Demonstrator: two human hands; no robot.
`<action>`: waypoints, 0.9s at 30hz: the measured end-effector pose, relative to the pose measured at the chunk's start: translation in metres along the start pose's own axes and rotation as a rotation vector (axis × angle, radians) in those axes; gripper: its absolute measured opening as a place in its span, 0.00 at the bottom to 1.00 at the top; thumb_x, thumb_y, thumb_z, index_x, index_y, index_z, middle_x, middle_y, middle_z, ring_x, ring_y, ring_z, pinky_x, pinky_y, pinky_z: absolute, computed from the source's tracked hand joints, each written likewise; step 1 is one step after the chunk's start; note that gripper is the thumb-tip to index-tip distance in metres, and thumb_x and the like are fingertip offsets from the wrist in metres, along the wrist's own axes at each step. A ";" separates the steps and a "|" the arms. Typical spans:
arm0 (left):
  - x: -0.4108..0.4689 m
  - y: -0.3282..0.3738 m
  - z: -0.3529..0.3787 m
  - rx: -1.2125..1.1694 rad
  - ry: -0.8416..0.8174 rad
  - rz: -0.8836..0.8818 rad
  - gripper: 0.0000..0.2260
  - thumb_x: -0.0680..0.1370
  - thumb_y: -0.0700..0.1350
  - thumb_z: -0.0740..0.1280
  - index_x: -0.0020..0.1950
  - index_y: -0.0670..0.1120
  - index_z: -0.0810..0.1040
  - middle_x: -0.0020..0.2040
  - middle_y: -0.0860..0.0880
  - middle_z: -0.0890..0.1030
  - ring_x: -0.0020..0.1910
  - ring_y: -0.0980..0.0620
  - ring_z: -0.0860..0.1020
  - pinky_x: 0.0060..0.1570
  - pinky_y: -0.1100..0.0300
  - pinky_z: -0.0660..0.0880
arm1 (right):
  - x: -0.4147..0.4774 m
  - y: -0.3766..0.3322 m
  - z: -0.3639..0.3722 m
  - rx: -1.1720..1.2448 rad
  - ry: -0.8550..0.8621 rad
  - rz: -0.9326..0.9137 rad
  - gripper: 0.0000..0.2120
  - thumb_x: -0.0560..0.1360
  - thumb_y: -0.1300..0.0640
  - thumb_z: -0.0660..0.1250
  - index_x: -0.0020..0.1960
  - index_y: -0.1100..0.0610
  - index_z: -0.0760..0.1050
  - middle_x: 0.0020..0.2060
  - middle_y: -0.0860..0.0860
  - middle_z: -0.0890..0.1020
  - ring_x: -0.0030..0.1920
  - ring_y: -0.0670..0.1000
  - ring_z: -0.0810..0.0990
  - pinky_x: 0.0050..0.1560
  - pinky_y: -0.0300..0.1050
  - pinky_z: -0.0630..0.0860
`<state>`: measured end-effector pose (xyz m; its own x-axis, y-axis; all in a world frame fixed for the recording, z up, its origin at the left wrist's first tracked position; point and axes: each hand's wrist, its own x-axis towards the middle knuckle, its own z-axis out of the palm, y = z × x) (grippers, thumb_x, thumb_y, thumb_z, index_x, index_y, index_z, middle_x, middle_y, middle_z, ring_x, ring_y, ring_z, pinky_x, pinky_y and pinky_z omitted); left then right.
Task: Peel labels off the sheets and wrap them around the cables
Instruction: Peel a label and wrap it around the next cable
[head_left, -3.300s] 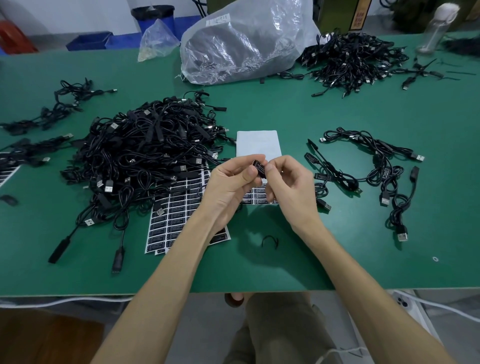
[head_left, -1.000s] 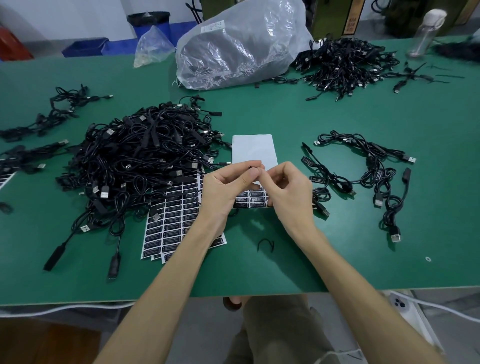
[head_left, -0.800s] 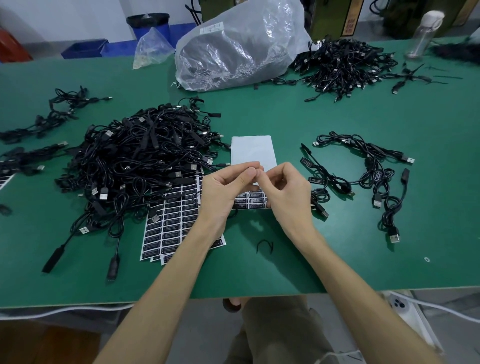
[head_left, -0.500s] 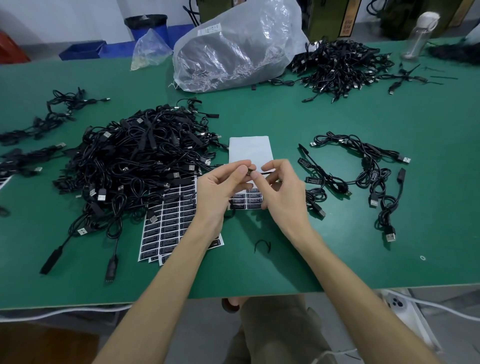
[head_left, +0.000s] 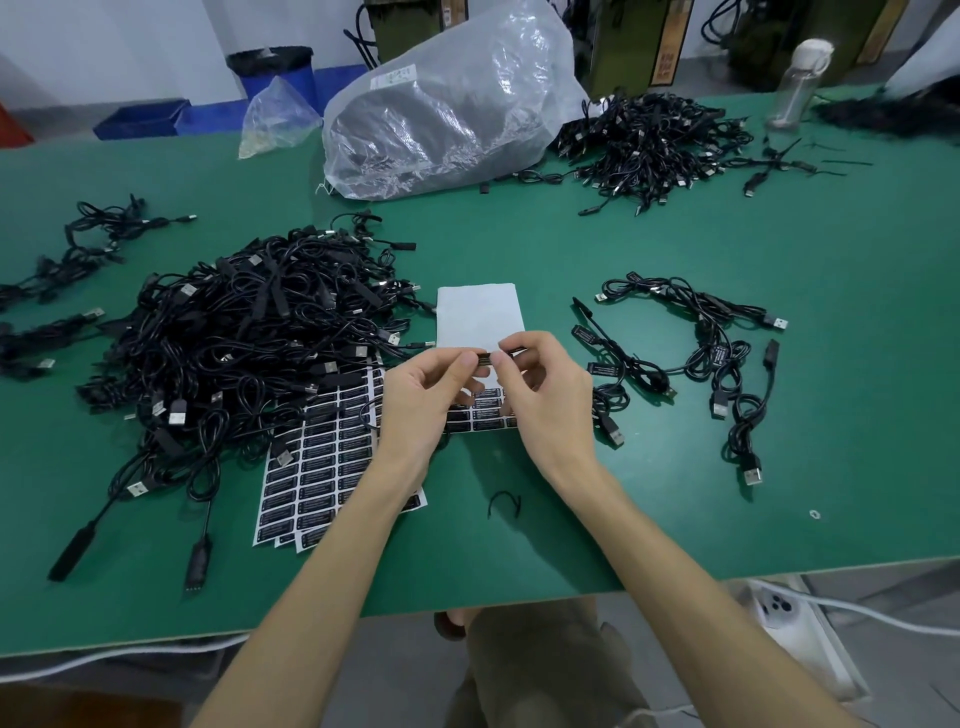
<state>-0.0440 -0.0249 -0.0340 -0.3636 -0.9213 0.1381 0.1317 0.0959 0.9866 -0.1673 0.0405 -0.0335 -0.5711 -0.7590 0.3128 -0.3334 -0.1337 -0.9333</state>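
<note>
Both left hand (head_left: 426, 397) and right hand (head_left: 548, 397) pinch one small, flat black label (head_left: 484, 359) around a thin cable (head_left: 517, 352).

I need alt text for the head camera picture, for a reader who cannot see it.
Two bare hands, the left hand and the right hand, pinch a small black label between them above a label sheet on a green table. A large pile of black USB cables lies on the left, a few cables on the right.

Cables (head_left: 244, 338) blk, table (head_left: 519, 249) green, label sheets (head_left: 332, 467) blk-on-white grid, bins (head_left: 140, 119) blue.
</note>
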 end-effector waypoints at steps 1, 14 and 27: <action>0.000 0.000 0.001 0.014 0.000 -0.006 0.05 0.82 0.39 0.69 0.51 0.44 0.86 0.42 0.49 0.86 0.38 0.54 0.82 0.42 0.61 0.79 | 0.000 0.001 0.000 -0.002 0.003 0.004 0.03 0.79 0.53 0.71 0.51 0.46 0.78 0.36 0.44 0.82 0.34 0.52 0.81 0.41 0.49 0.78; 0.000 -0.001 0.003 0.107 -0.021 -0.001 0.08 0.83 0.38 0.67 0.50 0.45 0.85 0.40 0.48 0.87 0.36 0.55 0.81 0.39 0.63 0.79 | 0.002 -0.003 -0.004 0.032 0.035 0.062 0.12 0.79 0.55 0.71 0.60 0.49 0.75 0.41 0.46 0.82 0.37 0.45 0.80 0.38 0.32 0.71; -0.003 -0.004 0.006 0.432 -0.156 0.039 0.06 0.83 0.46 0.68 0.55 0.53 0.85 0.46 0.58 0.87 0.48 0.59 0.85 0.55 0.61 0.79 | 0.019 0.003 -0.027 -0.226 0.183 0.121 0.20 0.83 0.59 0.63 0.74 0.60 0.70 0.60 0.53 0.79 0.62 0.52 0.76 0.67 0.50 0.72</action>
<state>-0.0488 -0.0207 -0.0381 -0.5051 -0.8492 0.1543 -0.2369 0.3083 0.9213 -0.1994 0.0432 -0.0252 -0.7359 -0.6304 0.2472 -0.4008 0.1113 -0.9094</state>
